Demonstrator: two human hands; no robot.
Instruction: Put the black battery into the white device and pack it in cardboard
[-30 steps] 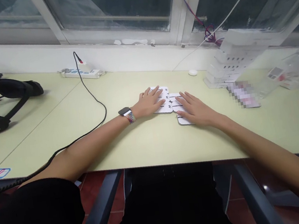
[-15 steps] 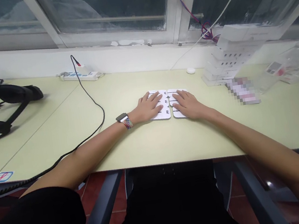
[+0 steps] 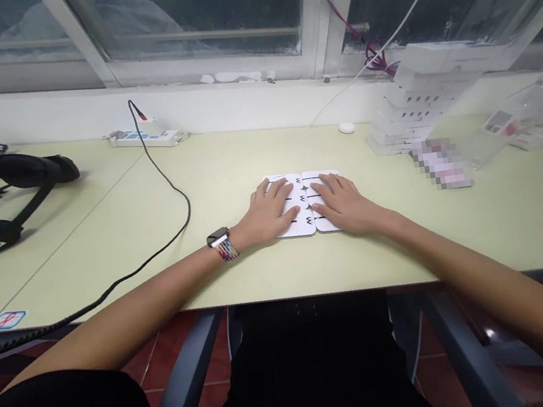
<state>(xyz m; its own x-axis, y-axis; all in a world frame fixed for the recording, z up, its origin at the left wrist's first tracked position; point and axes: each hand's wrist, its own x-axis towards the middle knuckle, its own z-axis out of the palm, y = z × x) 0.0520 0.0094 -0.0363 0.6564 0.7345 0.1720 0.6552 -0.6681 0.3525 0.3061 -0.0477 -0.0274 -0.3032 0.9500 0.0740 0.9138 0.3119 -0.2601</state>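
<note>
White cards [image 3: 302, 203] in 2 columns, side by side

Cards lie flat on the pale yellow-green table [image 3: 256, 278], approx. in the middle before me. My L hand [image 3: 268, 215] rests palm down on the L column, fingers straight & a bit apart, thumb spread to the side; it grips nothing. My R hand [image 3: 345, 204] is placed the same way on the R column, also w/ fingers loosely spread & no grip. Both thumbs point to the line where the columns meet. Whether the columns fully touch, I can't tell.

On the L column I read 3 letters, they look like W, one per row, w/ short black strokes. R column shows black lines too, but my fingers cover most of it.

On my L wrist is a watch [image 3: 218, 237] w/ multicol. band [image 3: 228, 250]. Farther L, a black cable [image 3: 188, 210] runs from the power strip [image 3: 166, 137] at the back. To the R, white boxes [image 3: 412, 106] are stacked, & near them is a small white round object [image 3: 346, 128].
</note>
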